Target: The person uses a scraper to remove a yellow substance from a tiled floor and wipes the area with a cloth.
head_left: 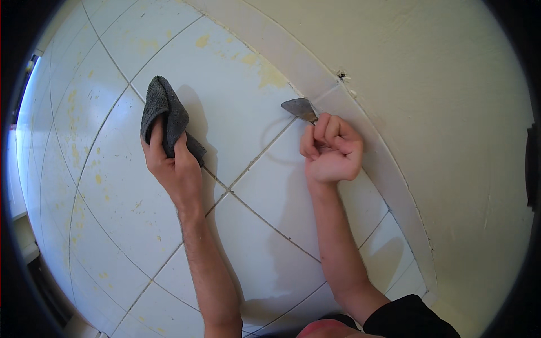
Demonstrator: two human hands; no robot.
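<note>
The left hand (174,163) reaches up from six o'clock, fingers closed around a bunched grey cloth (164,115) pressed to the white floor tiles (112,186). At about three o'clock from it, the right hand (331,147) is curled into a tight fist on a metal scraper (300,108), whose blade points toward ten o'clock beside the pale baseboard tile (389,169). Yellowish stains (269,73) speckle the tiles below the cream wall (439,84).

The cloth (165,115) is grey, nubby fabric. The scraper (300,108) blade is dull metal. Tiles (236,96) look glossy; wall (439,112) matt.
</note>
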